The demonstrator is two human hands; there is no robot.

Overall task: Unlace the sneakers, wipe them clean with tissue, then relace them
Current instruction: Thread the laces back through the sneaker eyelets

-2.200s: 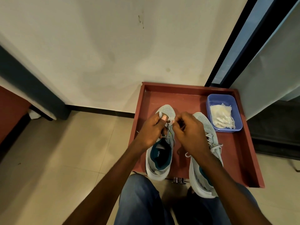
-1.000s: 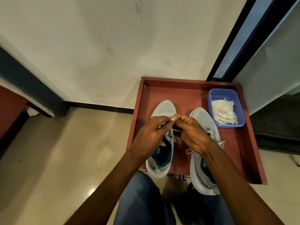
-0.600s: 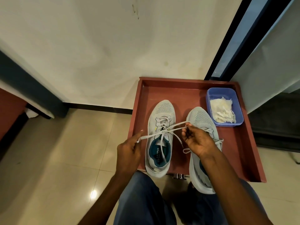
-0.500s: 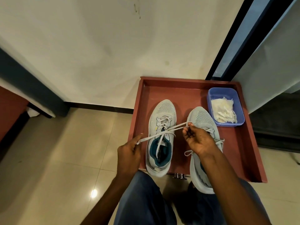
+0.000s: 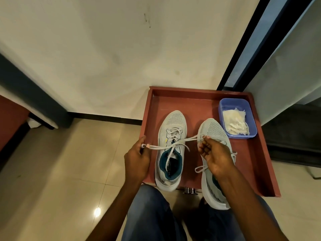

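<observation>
Both hands (image 5: 137, 159) (image 5: 217, 155) pinch lace (image 5: 166, 146) loops taut above the left sneaker (image 5: 171, 148).

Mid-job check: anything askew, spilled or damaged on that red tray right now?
Nothing spilled or damaged. The heels of both grey mesh sneakers, left and right, overhang the red wooden tray's near edge. The white tissues sit inside the blue plastic tub. Left hand and right hand pull the white lace taut.

The insole of the left sneaker (image 5: 171, 150) is showing white lettering that is reading roughly "CAMPUS", its first letters partly hidden; no other text is reading clearly.
</observation>
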